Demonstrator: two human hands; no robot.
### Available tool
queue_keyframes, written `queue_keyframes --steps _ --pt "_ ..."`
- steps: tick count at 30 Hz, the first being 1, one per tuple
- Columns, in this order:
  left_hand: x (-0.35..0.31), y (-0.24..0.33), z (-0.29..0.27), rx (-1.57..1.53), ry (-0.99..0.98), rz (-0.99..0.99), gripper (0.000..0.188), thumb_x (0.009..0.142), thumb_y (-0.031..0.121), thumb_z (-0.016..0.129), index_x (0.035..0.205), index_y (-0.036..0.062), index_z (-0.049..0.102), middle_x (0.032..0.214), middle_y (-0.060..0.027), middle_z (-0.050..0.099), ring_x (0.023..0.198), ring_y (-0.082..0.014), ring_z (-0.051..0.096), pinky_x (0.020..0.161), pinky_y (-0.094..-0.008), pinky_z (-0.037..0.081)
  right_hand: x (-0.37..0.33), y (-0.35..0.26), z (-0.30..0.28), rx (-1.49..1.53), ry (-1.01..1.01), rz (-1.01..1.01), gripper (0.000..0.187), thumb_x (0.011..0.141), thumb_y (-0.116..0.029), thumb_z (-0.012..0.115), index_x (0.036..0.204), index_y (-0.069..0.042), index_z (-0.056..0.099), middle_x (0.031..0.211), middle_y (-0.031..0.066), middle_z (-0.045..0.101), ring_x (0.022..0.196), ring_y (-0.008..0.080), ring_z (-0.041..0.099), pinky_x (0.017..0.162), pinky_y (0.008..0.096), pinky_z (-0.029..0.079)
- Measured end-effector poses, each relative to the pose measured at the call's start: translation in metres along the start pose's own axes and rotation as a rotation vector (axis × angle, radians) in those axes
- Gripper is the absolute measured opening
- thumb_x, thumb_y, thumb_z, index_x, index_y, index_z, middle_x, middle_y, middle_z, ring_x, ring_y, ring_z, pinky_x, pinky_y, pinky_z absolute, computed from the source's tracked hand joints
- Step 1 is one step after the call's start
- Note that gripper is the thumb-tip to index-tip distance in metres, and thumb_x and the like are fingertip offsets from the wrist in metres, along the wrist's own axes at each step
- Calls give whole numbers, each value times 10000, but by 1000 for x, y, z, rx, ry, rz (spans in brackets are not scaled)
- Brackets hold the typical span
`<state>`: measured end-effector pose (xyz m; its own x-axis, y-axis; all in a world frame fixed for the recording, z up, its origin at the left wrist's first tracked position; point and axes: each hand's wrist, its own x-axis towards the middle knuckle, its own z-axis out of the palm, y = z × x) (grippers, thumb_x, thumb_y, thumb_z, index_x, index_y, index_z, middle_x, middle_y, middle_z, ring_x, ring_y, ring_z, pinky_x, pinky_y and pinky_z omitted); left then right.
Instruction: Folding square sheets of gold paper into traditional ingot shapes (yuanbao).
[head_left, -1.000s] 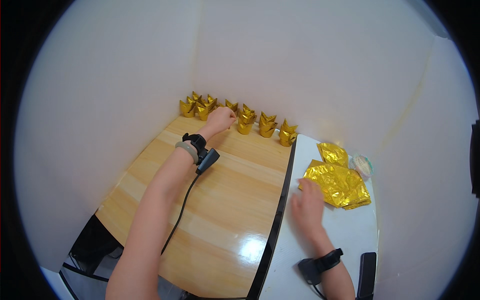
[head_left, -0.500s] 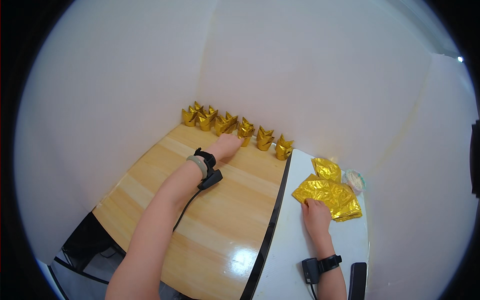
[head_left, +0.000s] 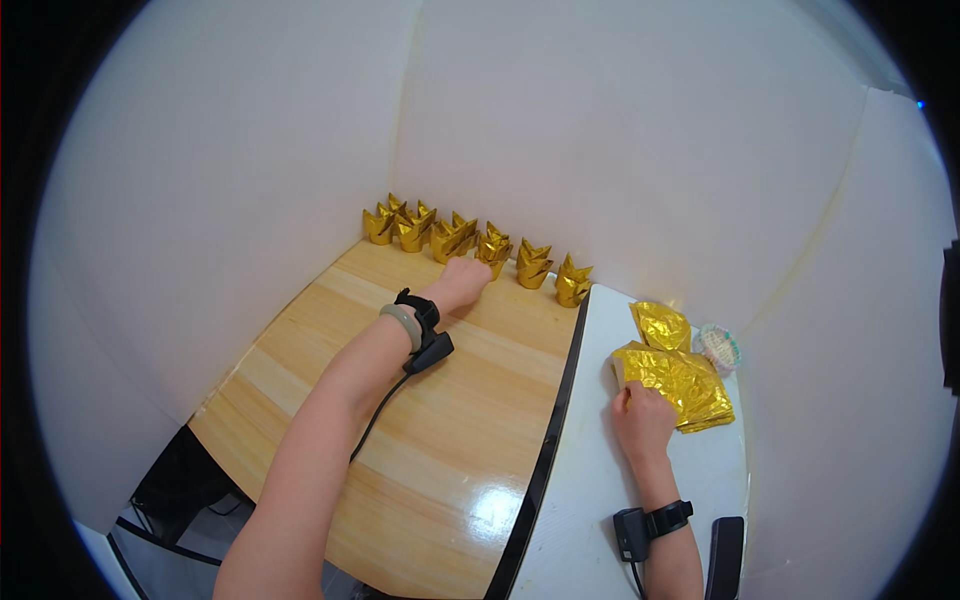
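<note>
Along the back edge of the wooden table stands a row of folded gold foil pieces (head_left: 454,240) with pointed tips. My left hand (head_left: 465,281) is closed at the base of one folded gold foil piece (head_left: 493,247) in that row; its fingertips are partly hidden behind the hand. On the white surface at the right lies a stack of gold foil sheets (head_left: 685,385). My right hand (head_left: 644,418) pinches the left edge of the top sheet, where a strip of paler underside shows. Another gold foil packet (head_left: 661,325) lies just behind the stack.
A small round clear container (head_left: 718,349) stands by the right wall. A dark flat phone-like object (head_left: 725,560) lies near my right forearm. A black strip (head_left: 545,450) divides the wooden table (head_left: 450,420) from the white surface. White panels enclose the back and sides.
My right hand has curled its fingers in at the sheet's left edge, which now shows a pale strip. The left hand stays at the same folded piece. The whole view has shifted slightly.
</note>
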<state>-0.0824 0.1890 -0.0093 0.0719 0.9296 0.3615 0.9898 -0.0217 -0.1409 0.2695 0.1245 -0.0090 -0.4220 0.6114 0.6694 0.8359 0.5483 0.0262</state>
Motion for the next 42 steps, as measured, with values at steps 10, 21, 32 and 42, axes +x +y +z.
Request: queue_keyframes --steps 10,21,32,42 --pt "-12 1 -33 -253 134 23 154 761 115 560 864 27 632 842 -152 637 836 -301 610 715 -384 480 15 -6 -23 37 255 27 55 767 -106 597 793 -62 576 684 83 580 612 219 572 522 328 442" --pt "-68 47 -74 -1475 12 -281 320 817 153 554 1111 26 546 984 -63 563 886 -139 546 734 -280 452 21 -42 -47 1480 -314 672 148 874 -169 538 945 -47 582 808 -8 602 683 52 546 585 205 449" --pt "-149 53 -53 -997 -242 257 279 716 48 592 994 53 576 1097 -114 507 1044 -245 475 912 -331 378 -2 -64 -9 731 -270 224 346 773 -137 644 1064 -6 511 974 109 576 876 225 557 743 321 458" --pt "-173 55 -57 -1046 -283 402 395 752 150 632 1120 42 534 1216 -123 458 1174 -265 373 997 -341 308 -16 -87 -44 650 -621 -352 602 699 -226 719 1203 -31 454 1234 158 459 1156 306 410 977 368 333"
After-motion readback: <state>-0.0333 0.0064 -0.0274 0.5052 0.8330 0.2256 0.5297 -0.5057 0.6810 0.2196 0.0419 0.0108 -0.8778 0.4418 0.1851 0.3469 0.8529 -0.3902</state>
